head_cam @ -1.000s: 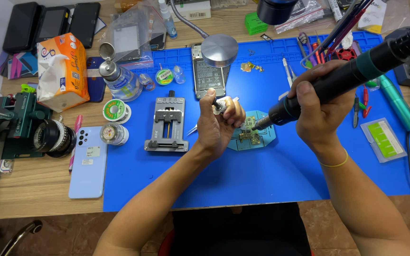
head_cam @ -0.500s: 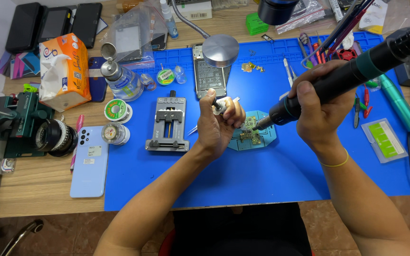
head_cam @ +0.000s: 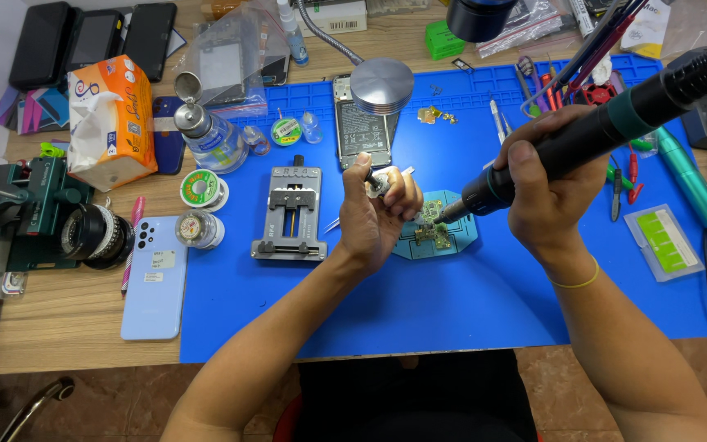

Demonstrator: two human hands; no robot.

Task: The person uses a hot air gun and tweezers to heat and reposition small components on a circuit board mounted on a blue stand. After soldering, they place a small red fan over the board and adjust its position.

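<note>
Your right hand [head_cam: 546, 192] is wrapped tight round the black hot-air handle [head_cam: 591, 135], fingers closed on it, nozzle tip down at the small green circuit board [head_cam: 433, 232] that sits on a teal holder [head_cam: 460, 237] near the middle of the blue mat [head_cam: 419, 303]. Your left hand [head_cam: 374, 217] is just left of the board, fingers curled and pinching tweezers [head_cam: 341, 221] w/ a small silver bit at the thumb; can't tell what that bit is.

Around you: metal board clamp [head_cam: 290, 214] just left of the left hand, two solder spools [head_cam: 200, 190] further left, glass bottle w/ pump top [head_cam: 206, 135], opened phone [head_cam: 363, 131] partly under a round silver lamp base [head_cam: 381, 85]. Right side: teal pen-shaped tool [head_cam: 689, 184], green-labelled case [head_cam: 664, 241], cluster of red/green hand tools [head_cam: 623, 164] behind your right wrist.

Off the mat, on the wooden bench [head_cam: 67, 319]: light-blue phone [head_cam: 155, 278] face down, orange tissue box [head_cam: 112, 123], dark phones [head_cam: 92, 41] at top left, green machine w/ lens [head_cam: 42, 213] at the left edge. Tiled floor shows below the bench
</note>
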